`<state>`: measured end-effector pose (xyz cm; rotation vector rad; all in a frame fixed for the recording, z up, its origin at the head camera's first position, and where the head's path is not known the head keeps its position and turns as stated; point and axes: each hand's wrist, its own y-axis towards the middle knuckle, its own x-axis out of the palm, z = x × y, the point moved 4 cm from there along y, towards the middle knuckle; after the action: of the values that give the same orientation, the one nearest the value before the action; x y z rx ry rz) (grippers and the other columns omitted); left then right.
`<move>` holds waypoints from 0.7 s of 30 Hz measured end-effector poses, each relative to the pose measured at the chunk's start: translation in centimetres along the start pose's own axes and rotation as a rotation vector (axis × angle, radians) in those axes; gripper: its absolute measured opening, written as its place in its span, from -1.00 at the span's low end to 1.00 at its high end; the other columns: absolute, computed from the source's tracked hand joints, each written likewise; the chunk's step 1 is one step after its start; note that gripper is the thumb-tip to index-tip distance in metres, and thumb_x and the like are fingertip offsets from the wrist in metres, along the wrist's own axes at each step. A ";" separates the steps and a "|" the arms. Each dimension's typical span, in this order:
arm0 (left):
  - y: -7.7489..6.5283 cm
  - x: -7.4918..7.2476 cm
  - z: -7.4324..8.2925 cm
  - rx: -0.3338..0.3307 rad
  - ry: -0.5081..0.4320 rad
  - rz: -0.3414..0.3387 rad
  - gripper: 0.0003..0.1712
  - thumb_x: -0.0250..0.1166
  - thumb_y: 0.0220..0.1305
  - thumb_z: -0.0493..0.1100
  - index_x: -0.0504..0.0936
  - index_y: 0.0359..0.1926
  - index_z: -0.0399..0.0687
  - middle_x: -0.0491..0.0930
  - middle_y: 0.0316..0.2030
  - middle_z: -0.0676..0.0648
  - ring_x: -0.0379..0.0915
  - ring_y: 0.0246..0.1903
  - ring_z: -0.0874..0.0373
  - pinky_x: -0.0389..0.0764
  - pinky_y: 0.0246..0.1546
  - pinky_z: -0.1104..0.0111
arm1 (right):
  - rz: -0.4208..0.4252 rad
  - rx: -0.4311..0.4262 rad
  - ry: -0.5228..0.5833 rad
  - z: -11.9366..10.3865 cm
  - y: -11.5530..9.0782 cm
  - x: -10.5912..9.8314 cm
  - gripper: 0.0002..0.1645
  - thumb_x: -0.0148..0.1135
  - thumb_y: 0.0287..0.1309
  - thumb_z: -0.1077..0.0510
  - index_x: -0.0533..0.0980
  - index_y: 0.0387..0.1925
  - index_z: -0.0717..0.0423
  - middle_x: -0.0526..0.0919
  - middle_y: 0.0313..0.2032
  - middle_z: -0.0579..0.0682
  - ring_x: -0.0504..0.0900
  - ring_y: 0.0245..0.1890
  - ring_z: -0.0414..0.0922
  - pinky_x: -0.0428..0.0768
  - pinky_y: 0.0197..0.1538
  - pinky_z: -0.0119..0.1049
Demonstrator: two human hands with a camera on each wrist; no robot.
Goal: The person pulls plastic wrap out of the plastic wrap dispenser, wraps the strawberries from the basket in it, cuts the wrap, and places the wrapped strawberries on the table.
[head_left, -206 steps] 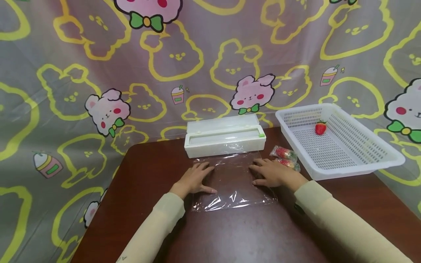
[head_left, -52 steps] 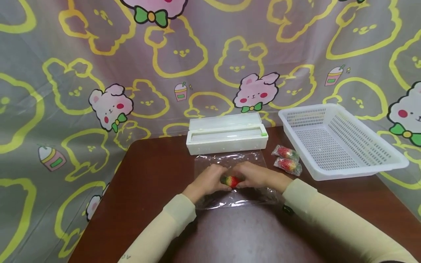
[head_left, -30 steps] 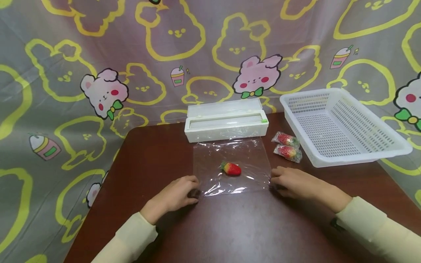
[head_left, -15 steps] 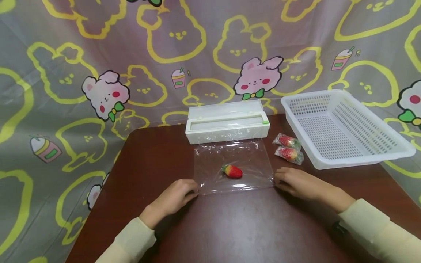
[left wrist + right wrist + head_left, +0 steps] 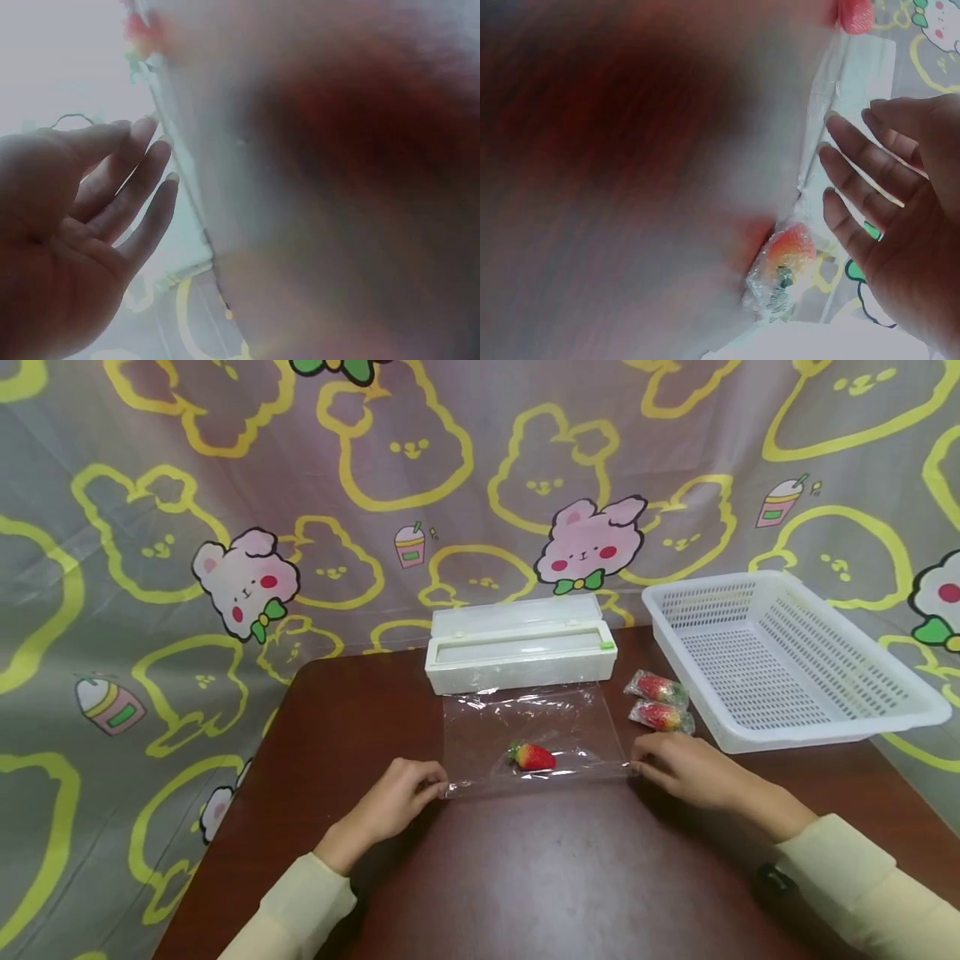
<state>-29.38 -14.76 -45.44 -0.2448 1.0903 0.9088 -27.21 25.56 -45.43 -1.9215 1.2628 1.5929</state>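
In the head view a sheet of clear cling film lies spread on the table, running out from the front of a white dispenser box. A red strawberry with green leaves lies on its side on the sheet, towards the near edge. My left hand pinches the film's near left corner between thumb and fingers. At the near right corner my right hand pinches the film likewise. The near edge is raised and stretched between both hands, just in front of the strawberry.
Two film-wrapped strawberries lie side by side right of the sheet, close to my right hand. A white perforated basket stands behind them at the right. The brown table ends at a patterned curtain.
The strawberry has come from the basket onto the film, set down by both hands. Both hands then parted to the near corners. Since half a second ago, the near edge has lifted.
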 end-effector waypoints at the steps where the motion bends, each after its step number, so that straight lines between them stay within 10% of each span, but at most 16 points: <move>1: 0.2 -0.2 0.1 -0.009 0.002 0.009 -0.93 0.36 0.34 -0.34 0.75 -0.30 -0.14 0.73 -0.42 0.03 0.56 -0.42 0.36 0.62 -0.34 0.40 | 0.011 0.020 0.000 0.1 0.1 -0.2 -0.85 0.37 0.27 0.18 0.58 -0.33 -0.17 0.58 -0.41 -0.40 0.54 -0.38 -0.36 0.57 -0.36 -0.25; 21: 5.5 -0.9 -1.6 -0.050 0.226 0.054 -0.89 0.32 0.36 -0.36 0.74 -0.32 -0.16 0.68 -0.42 0.02 0.58 -0.38 0.17 0.62 -0.29 0.22 | 0.038 0.125 0.010 2.2 4.4 -0.1 -0.84 0.30 0.29 0.20 0.55 -0.43 -0.02 0.54 -0.52 -0.23 0.53 -0.44 -0.19 0.55 -0.27 -0.10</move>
<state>-34.62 -12.67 -44.13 -0.3671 1.2884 0.9743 -32.03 24.83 -44.89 -1.8412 1.3771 1.4870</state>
